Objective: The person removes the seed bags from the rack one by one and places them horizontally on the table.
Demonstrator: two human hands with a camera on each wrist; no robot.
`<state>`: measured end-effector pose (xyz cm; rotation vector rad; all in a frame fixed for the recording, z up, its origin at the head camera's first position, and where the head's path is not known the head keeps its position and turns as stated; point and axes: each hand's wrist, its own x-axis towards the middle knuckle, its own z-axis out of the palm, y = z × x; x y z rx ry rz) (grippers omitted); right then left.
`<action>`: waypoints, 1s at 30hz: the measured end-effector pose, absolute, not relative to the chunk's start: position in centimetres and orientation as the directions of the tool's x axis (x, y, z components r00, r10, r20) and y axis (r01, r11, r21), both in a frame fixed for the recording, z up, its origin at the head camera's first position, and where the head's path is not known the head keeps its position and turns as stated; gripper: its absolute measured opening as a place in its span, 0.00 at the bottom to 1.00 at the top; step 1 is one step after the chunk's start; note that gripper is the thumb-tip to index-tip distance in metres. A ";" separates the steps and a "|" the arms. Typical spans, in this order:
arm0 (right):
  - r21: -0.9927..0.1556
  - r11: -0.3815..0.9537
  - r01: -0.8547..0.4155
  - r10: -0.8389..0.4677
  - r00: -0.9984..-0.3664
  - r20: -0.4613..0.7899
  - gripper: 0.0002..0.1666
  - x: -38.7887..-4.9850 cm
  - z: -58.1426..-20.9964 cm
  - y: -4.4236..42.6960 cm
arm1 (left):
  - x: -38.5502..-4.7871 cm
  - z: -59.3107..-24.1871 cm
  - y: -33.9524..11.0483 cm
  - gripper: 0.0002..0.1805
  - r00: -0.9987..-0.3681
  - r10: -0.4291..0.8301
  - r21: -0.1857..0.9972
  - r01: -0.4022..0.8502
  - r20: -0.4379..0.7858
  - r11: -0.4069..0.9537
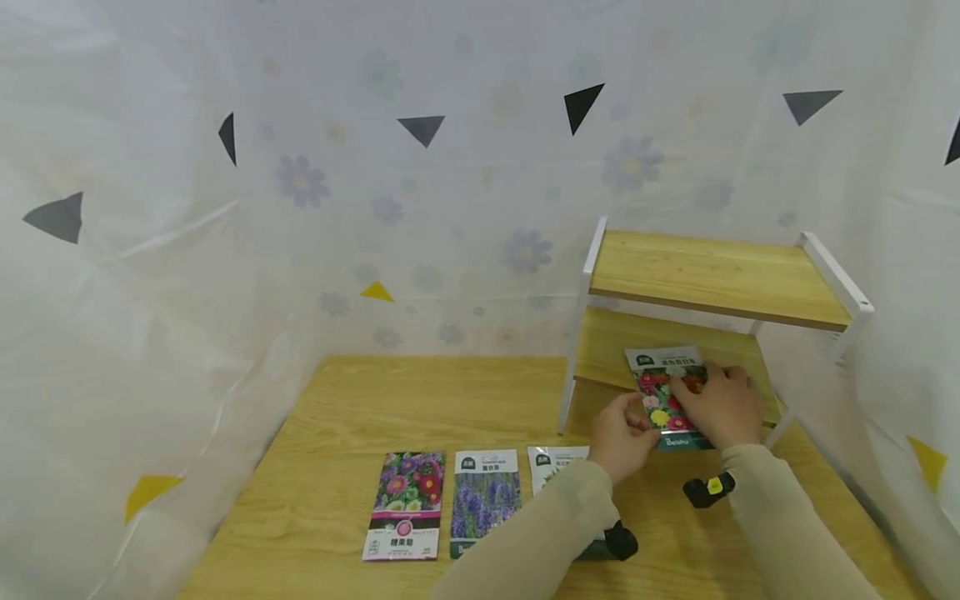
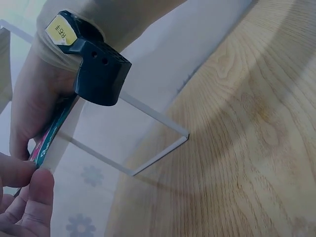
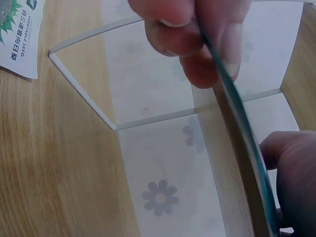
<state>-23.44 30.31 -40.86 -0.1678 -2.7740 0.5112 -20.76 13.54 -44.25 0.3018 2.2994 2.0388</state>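
Note:
A seed packet with red, pink and yellow flowers is held up, tilted, in front of the lower board of a small two-tier shelf. My left hand pinches its lower left edge between thumb and fingers, as the left wrist view also shows. On the packet's right side, my right hand grips it with the thumb across the printed front; the fingers behind are partly hidden. Seen edge-on in the right wrist view, the packet runs between both hands.
Three more seed packets lie in a row on the wooden table: a pink-flowered one, a purple-flowered one, and a sunflower one partly covered by my left forearm. White shelf legs stand at both sides; patterned sheeting hangs behind.

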 end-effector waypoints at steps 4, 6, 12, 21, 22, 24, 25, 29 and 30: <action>-0.378 0.924 0.051 0.172 -0.941 0.292 0.50 -23.0 -40.9 30.4 | -20.4 -44.4 13.3 0.31 -0.977 0.190 0.985 0.119 0.094 0.127; -0.403 0.914 0.039 0.170 -0.941 0.293 0.49 -22.6 -40.8 30.5 | -20.1 -44.5 13.1 0.31 -0.976 0.199 0.983 0.119 0.089 0.142; -0.508 0.861 0.002 0.174 -0.941 0.292 0.46 -21.1 -40.0 30.3 | -19.6 -44.7 12.5 0.33 -0.970 0.228 0.979 0.123 0.084 0.163; -0.589 0.805 -0.077 0.163 -0.925 0.344 0.44 -19.3 -39.8 29.9 | -18.8 -44.8 11.4 0.33 -0.957 0.261 0.966 0.179 0.127 0.185; -0.598 0.797 -0.085 0.163 -0.923 0.348 0.43 -19.1 -39.8 29.9 | -18.7 -44.8 11.2 0.33 -0.955 0.266 0.963 0.186 0.130 0.195; -0.619 0.779 -0.096 0.167 -0.920 0.354 0.43 -18.5 -40.0 29.9 | -18.2 -44.8 11.0 0.33 -0.953 0.274 0.957 0.192 0.130 0.216; -0.633 0.767 -0.100 0.170 -0.921 0.351 0.43 -18.3 -40.1 29.9 | -17.9 -44.8 10.9 0.33 -0.951 0.280 0.955 0.194 0.128 0.224; -0.689 0.716 -0.114 0.180 -0.923 0.340 0.42 -17.4 -40.4 30.0 | -16.9 -44.5 10.5 0.32 -0.950 0.291 0.949 0.191 0.115 0.250; -0.705 0.699 -0.120 0.184 -0.923 0.339 0.41 -17.2 -40.4 29.9 | -16.7 -44.4 10.4 0.32 -0.950 0.293 0.951 0.189 0.113 0.246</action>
